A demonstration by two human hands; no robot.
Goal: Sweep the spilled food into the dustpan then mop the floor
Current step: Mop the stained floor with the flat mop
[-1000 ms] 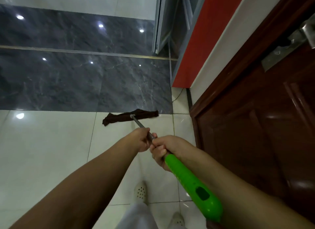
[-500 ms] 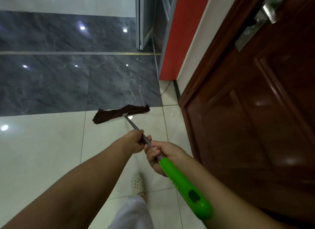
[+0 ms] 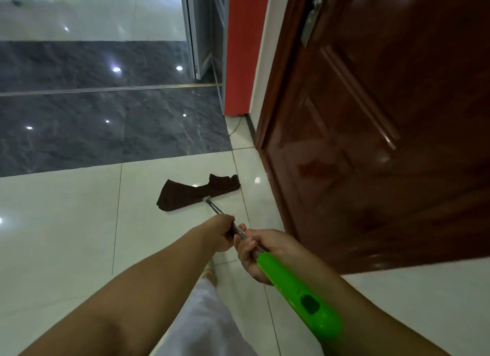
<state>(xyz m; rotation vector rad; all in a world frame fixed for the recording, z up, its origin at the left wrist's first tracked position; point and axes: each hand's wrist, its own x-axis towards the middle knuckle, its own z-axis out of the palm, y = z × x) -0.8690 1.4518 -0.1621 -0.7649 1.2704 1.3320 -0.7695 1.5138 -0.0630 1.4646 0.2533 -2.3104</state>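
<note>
Since half a second ago the mop head [image 3: 197,191] has slid off the edge of the dark tile band and now lies wholly on the white floor [image 3: 61,223], nearer the door, and the view has swung so that more of the door fills the right side. At about nine o'clock the white floor tiles shine with small light spots; the grey marbled band [image 3: 106,122] runs across at ten to eleven o'clock. The mop head, near the middle of the picture at about twelve o'clock from the hands, is a dark brown cloth, long and flat, rumpled, with its right end folded up in a small peak; it lies slantwise, left end lower. A thin metal shaft [image 3: 216,209] rises from its middle toward the person. The left hand [image 3: 220,235] holds this shaft, its grip closed around the metal, fingers curled under and mostly hidden. Just beside it, at four o'clock from it, the right hand [image 3: 258,252] wraps the shaft where the metal meets the bright green handle [image 3: 299,297], its grip closed too, fingers curled over the top. The green handle is thick, glossy, with a dark oval hole near its rounded end. A white trouser leg [image 3: 204,321] shows at six o'clock. At two o'clock stands the red-brown panelled door [image 3: 384,143], with a red wall strip [image 3: 242,50] at twelve o'clock.
</note>
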